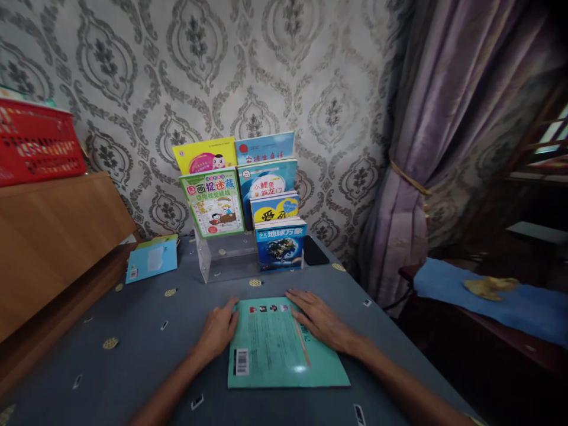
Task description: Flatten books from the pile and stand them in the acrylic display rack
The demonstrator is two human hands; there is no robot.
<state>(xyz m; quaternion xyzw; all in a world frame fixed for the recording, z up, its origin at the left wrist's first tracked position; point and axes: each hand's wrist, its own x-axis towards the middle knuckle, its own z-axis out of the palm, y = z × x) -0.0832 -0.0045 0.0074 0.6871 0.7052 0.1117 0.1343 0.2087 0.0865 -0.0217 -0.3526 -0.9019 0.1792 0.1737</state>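
A green book (275, 349) lies on the table in front of me, its back cover with a barcode facing up. My left hand (219, 325) is at the book's upper left edge, thumb against the side and fingers curled along it. Stretched across the upper right part of the cover lies my right hand (319, 319), fingers extended towards the top edge. Behind the book stands a clear acrylic rack (226, 260). It holds a green picture book (213, 204), a yellow book (204, 155) and, on the right, a blue book with a globe (280, 248) among several others.
On the left, a blue book (152, 260) lies by a wooden box (53, 236) with a red basket (39, 142) on it. A dark flat object (315, 251) is right of the rack. A blue cloth (470, 293) covers a bench beyond the table's right edge, near a purple curtain (399, 165).
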